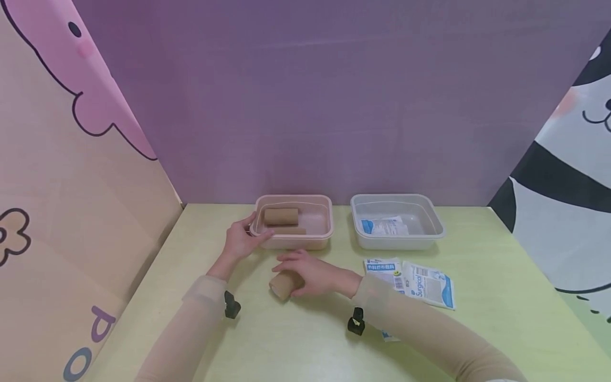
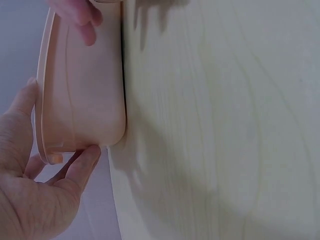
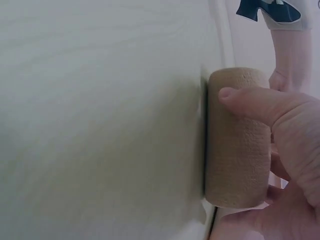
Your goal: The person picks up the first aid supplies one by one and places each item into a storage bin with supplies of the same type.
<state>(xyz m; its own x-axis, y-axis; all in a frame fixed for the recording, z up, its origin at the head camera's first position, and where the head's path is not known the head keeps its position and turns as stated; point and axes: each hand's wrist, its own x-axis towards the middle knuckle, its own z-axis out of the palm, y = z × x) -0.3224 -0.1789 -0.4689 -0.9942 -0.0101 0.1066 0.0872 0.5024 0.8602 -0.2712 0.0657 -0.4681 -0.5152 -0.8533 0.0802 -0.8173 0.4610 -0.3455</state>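
The right hand [image 1: 317, 273] is closed round a roll [image 1: 284, 286], with thumb on one side and fingers on the other. This roll is left of the middle of the worktop [image 1: 286, 347], nearer to the person than the pink tub [image 1: 295, 244]; whether it rests fully on the surface, I cannot tell. The left hand [image 1: 241, 239] grips the left end of the pink tub at its rim, close to the far edge of the worktop. The two hands are apart. Two other rolls [image 1: 281, 216] lie inside this tub.

The roll is round, so, in my judgement, if the thumb slips, it could turn away over the smooth worktop towards the left edge. If the right hand goes forward too low, the roll could knock the near wall of the pink tub. If the left hand pulls or lifts only its one end, the tub could tilt and the rolls inside could slide together.

The right sleeve [image 1: 410, 318] passes over the packets [image 1: 428, 285] in the right half; a careless sweep of the arm could drag them. The white tub [image 1: 396, 243], near the far edge, seems safe from both hands.
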